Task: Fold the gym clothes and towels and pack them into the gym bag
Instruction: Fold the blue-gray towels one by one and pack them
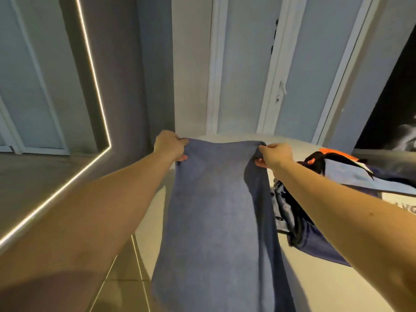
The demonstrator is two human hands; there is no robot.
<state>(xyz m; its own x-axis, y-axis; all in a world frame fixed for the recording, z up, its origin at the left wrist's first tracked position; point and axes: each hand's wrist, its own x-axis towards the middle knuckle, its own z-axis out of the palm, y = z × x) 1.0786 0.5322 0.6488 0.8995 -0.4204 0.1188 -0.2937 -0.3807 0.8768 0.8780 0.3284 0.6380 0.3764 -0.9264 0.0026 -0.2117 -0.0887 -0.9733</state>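
You've got the blue-grey towel (216, 210) up in front of you, arms out straight, each hand pinching one top corner. Your left hand (171, 146) has its fingers curled round the edge, and your right hand (273, 155) grips the opposite corner the same way. Holding it by the corners at that spread lets the weight pull the cloth flat, which I'd judge is your set-up for a lengthwise fold.

The top edge runs across between your fists, nearly level and fairly taut. The long axis drops away from it, down towards you and out of the bottom of the view. The right side has curled in on itself just under your grip (worth shaking out).

The towel hangs over the white surface (326, 278), just left of the heap of clothes (351, 174), which is pale blue, orange and black, with a navy piece (315, 239) nearer you. I can't make out the gym bag for certain.
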